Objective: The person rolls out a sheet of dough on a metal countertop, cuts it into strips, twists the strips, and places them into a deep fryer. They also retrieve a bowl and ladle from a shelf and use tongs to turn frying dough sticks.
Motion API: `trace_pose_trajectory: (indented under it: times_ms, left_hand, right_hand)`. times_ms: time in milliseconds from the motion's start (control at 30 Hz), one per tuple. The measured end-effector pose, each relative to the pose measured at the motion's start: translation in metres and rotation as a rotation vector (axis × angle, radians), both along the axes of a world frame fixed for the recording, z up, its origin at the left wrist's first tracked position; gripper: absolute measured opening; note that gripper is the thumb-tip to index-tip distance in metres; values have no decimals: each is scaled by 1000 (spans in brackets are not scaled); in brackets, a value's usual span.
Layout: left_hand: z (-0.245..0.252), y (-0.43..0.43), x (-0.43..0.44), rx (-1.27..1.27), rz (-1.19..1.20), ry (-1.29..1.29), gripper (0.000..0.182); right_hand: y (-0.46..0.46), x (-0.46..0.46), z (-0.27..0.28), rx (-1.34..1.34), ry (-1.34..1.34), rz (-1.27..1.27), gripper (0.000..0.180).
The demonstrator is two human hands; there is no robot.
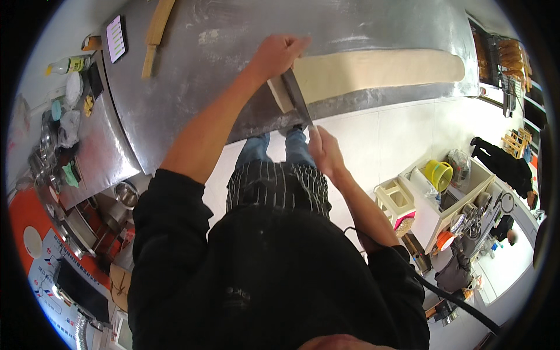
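Observation:
A long, flat sheet of dough (385, 70) stretches to the right along the metal worktop (197, 83). Across its left end lies a broad-bladed knife (297, 96), its dark blade slanting toward my body. My right hand (326, 151) grips the near end of the knife, just beyond the table's front edge. At the far end of the blade is my left hand (282, 54), fingers curled and slightly blurred; the blade's tip is hidden beneath it. Left of the blade, and close against it, is a narrow pale piece of dough (281, 95).
A wooden tool with a handle (157, 33) and a lit phone (115, 39) lie at the far left. A bottle (72, 65) and plastic bags stand beyond them. Stools (395, 199), a yellow basket (439, 175) and pans are behind me on the right. A person in black (503, 164) is farther off.

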State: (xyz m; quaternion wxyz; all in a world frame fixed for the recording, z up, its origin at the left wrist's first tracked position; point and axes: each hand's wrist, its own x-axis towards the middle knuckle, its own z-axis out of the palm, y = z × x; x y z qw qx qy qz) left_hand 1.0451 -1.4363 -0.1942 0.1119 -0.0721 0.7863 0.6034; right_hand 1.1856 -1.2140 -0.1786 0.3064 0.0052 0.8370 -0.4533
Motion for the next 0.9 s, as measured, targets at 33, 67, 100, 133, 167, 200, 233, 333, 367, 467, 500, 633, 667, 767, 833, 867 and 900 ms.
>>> trace_pose_trajectory:
  times_ms: [33, 67, 100, 133, 167, 200, 233, 333, 367, 467, 500, 633, 667, 767, 833, 867, 900]
  left_hand:
    - [7, 0, -2, -11, -11, -8, 55]
    - [13, 0, -6, 5, 12, 15, 56]
    - [16, 2, -9, 30, 31, 30, 56]
    - [17, 5, -10, 70, 37, 51, 57]
    - [15, 7, -13, 80, 42, 19, 57]
    - [11, 9, -16, 89, 39, 8, 57]
    - [6, 10, -18, 116, 47, 29, 57]
    - [-14, 15, -21, 175, 63, 40, 57]
    - [-19, 18, -16, 177, 38, 63, 56]
    - [-23, 20, -16, 114, -3, 21, 53]
    - [-21, 22, -16, 136, -24, 29, 53]
    - [-12, 21, -14, 81, -103, 319, 47]
    - [-11, 17, -13, -6, -1, 306, 45]
    - [-19, -16, -3, -368, 59, 325, 33]
    - [-30, -33, 11, -869, -149, 454, 23]
    - [-35, -33, 16, -836, -192, 572, 21]
    - [-38, -32, 20, -818, -243, 612, 18]
  right_hand:
    - [4, 1, 9, -9, -109, -13, 44]
    - [5, 1, 17, 0, -81, 12, 45]
    - [6, 2, 25, 9, -47, 30, 46]
    - [7, 1, 32, 41, -30, 12, 46]
    - [7, -3, 36, 56, -7, 9, 45]
    - [7, -6, 38, 61, 12, 17, 45]
    - [8, -9, 37, 85, 46, 24, 44]
    - [12, -18, 20, 167, 49, 68, 39]
    - [15, -16, 12, 138, 37, 65, 37]
    - [23, -8, -13, 136, 83, 41, 36]
    - [24, -6, -20, 119, 82, 7, 36]
    - [34, 1, -18, -137, 2, -73, 38]
    - [40, 3, -10, -204, -29, -84, 36]
    - [74, 22, 33, -146, -45, -40, 27]
    - [97, 43, 62, 98, 8, 90, 22]
    - [101, 54, 69, 132, 63, 125, 21]
    - [105, 64, 76, 222, 58, 153, 20]
